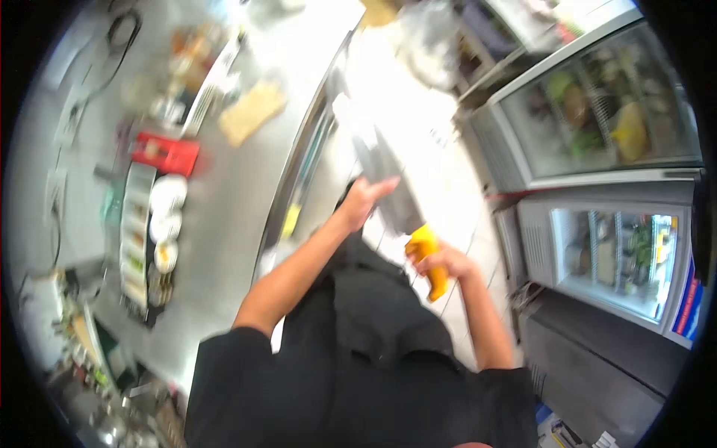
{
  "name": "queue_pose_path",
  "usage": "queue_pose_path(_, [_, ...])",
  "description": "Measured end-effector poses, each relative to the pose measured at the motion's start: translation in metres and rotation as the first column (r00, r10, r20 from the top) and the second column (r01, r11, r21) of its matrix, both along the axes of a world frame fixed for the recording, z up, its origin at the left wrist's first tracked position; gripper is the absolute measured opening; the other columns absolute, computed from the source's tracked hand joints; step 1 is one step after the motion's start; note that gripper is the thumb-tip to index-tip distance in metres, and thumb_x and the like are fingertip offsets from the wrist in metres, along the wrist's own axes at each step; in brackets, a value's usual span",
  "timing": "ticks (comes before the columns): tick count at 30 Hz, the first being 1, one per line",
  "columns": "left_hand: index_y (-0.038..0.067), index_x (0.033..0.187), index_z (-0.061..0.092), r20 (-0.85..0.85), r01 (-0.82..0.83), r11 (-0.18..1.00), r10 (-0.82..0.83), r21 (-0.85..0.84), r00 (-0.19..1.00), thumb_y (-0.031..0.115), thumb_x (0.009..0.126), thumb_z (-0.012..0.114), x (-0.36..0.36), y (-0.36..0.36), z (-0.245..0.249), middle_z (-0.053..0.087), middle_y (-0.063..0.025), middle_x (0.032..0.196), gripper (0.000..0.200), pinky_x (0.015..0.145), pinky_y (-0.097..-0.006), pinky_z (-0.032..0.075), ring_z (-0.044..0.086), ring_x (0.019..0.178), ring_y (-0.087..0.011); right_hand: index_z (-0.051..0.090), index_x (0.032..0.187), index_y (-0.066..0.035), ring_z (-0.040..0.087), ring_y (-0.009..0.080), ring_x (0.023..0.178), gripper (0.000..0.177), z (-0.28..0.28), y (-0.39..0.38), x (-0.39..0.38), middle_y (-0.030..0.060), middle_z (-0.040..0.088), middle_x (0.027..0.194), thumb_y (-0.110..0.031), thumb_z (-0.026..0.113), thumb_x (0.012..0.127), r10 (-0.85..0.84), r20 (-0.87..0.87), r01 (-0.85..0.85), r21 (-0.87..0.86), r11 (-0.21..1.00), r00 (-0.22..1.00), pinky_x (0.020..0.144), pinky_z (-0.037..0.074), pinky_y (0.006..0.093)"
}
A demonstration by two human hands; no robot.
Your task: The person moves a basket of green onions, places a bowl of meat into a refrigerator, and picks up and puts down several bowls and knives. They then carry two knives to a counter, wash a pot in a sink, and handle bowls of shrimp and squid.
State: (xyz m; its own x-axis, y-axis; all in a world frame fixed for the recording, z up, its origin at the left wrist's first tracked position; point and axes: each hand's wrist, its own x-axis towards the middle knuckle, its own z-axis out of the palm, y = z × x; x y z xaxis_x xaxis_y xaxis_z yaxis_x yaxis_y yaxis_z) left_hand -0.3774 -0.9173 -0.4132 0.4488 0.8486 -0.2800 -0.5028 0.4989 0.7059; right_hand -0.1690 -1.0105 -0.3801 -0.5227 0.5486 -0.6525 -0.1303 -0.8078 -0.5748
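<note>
A long knife with a broad grey blade [403, 207] and a yellow handle slants up and away in front of my body, over the floor. My right hand [448, 263] is wrapped around the yellow handle, at the right of my dark apron. My left hand [362, 203] is closed at the blade, about midway along it, with one digit stretched across the metal. Its other fingers are partly hidden. Toward its far end the blade is smeared by motion, so the tip cannot be made out.
A steel counter [231, 194] runs along my left, bearing a tan cloth [254, 112], a red container [168, 153], a row of ingredient trays [136, 231] and white bowls [168, 196]. Glass-door fridges [612, 257] stand at my right. Pale tiled floor [467, 175] lies between.
</note>
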Motion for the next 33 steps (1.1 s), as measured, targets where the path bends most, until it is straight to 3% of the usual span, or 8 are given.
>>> queue_pose_path(3, [0.0,0.113,0.051,0.024,-0.018,1.0,0.018,0.005,1.0,0.011,0.082,0.062,0.028,0.076,-0.008,0.061,-0.0102,0.103,0.035,0.083,-0.0362,0.049,0.06,0.093,-0.0214,0.045,0.112,-0.004,0.06,0.0169,0.076,0.044,-0.002,0.081,0.019,0.0104,0.057,0.094,-0.003,0.061,0.071,0.12,0.042,-0.125,0.142,0.982,0.992,0.063,0.051,0.0288])
queue_pose_path(18, [0.001,0.105,0.057,0.011,0.365,0.931,-0.365,-0.026,0.931,0.028,0.095,0.045,0.185,0.46,-0.042,0.061,-0.0088,0.091,0.031,0.078,-0.0318,0.05,0.06,0.086,-0.018,0.049,0.111,0.0,0.061,0.0177,0.088,0.034,-0.013,0.402,0.158,0.0066,0.061,0.093,-0.015,0.061,0.083,-0.438,0.218,0.283,0.505,0.815,0.872,0.072,0.051,0.0318])
queue_pose_path(22, [-0.001,0.101,0.059,-0.088,0.316,0.948,-0.313,0.028,0.946,0.03,0.097,0.039,0.2,0.571,-0.024,0.057,-0.0073,0.08,0.037,0.07,-0.0314,0.05,0.059,0.076,-0.0155,0.051,0.092,-0.004,0.058,0.0113,0.057,0.015,0.0,0.527,0.223,0.0057,0.059,0.077,-0.012,0.06,0.084,-0.661,0.22,0.49,0.516,0.703,0.717,0.047,0.05,0.0228])
queue_pose_path(24, [-0.001,0.101,0.059,-0.176,0.118,0.987,-0.098,0.108,0.98,0.029,0.096,0.038,0.211,0.624,-0.027,0.055,-0.0061,0.077,0.037,0.067,-0.0318,0.05,0.057,0.072,-0.0155,0.052,0.094,-0.006,0.054,0.0104,0.05,0.014,0.022,0.604,0.285,0.0036,0.056,0.065,-0.015,0.057,0.085,-0.649,0.425,0.266,0.668,0.696,0.631,0.042,0.045,0.0226])
queue_pose_path(27, [-0.001,0.109,0.055,-0.052,0.032,0.999,-0.033,-0.021,0.998,0.034,0.096,0.038,0.207,0.695,-0.021,0.052,-0.0042,0.077,0.041,0.069,-0.0317,0.049,0.055,0.072,-0.0158,0.052,0.089,-0.005,0.053,0.0108,0.048,0.021,0.085,0.716,0.372,0.0029,0.055,0.061,-0.022,0.062,0.082,-0.651,0.655,0.022,0.698,0.716,0.383,0.04,0.043,0.0247])
queue_pose_path(29, [-0.001,0.108,0.054,0.044,0.011,0.995,-0.007,-0.098,0.999,0.034,0.096,0.038,0.207,0.739,-0.032,0.054,-0.0063,0.079,0.041,0.071,-0.0335,0.049,0.056,0.076,-0.0182,0.054,0.091,-0.002,0.059,0.0196,0.054,0.028,0.111,0.794,0.449,0.0094,0.059,0.065,-0.023,0.068,0.077,-0.611,0.791,-0.289,0.582,0.76,-0.015,0.046,0.047,0.0316])
queue_pose_path(30, [-0.002,0.108,0.054,0.124,-0.019,0.989,0.038,-0.148,0.992,0.035,0.096,0.038,0.213,0.762,-0.038,0.056,-0.0084,0.082,0.042,0.073,-0.0354,0.049,0.058,0.079,-0.0206,0.056,0.092,-0.003,0.061,0.0301,0.064,0.032,0.133,0.824,0.481,0.0148,0.062,0.073,-0.025,0.071,0.073,-0.747,0.609,-0.7,0.409,0.586,-0.269,0.058,0.049,0.0381])
queue_pose_path(33, [-0.001,0.108,0.054,0.099,-0.102,0.966,0.129,-0.239,0.987,0.037,0.096,0.037,0.25,0.824,-0.052,0.057,-0.0085,0.083,0.043,0.073,-0.0359,0.049,0.058,0.079,-0.021,0.06,0.09,-0.006,0.061,0.0353,0.078,0.021,0.196,0.917,0.552,0.0185,0.063,0.079,-0.02,0.066,0.074,-0.527,0.587,-0.601,0.083,0.795,-0.615,0.066,0.047,0.0451])
